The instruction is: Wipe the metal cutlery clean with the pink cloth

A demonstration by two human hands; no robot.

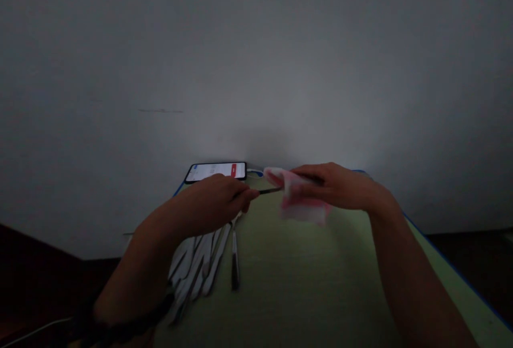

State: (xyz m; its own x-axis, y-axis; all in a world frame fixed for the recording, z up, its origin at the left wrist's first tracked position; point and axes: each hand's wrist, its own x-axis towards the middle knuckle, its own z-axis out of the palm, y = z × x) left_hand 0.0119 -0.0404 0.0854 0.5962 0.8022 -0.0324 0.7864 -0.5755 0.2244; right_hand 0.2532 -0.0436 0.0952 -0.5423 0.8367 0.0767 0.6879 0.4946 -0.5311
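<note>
My left hand (228,198) is closed on one end of a thin metal piece of cutlery (269,191). The other end runs into a pink and white cloth (306,209), so I cannot see whether it is a knife, fork or spoon. Fingers of my right hand (332,185) are closed on the cloth, around the covered end; the cloth is blurred and one corner hangs down. Below my left hand, several pieces of metal cutlery (200,262) lie in a loose pile. A single utensil (234,262) lies at the pile's right side, its upper end near my left hand.
A lit phone (216,170) rests at the table's back edge against the grey wall (256,70), a white cable (255,171) plugged into it. The pale green table (304,284) has a blue edge. A dark band circles my left forearm. The light is dim.
</note>
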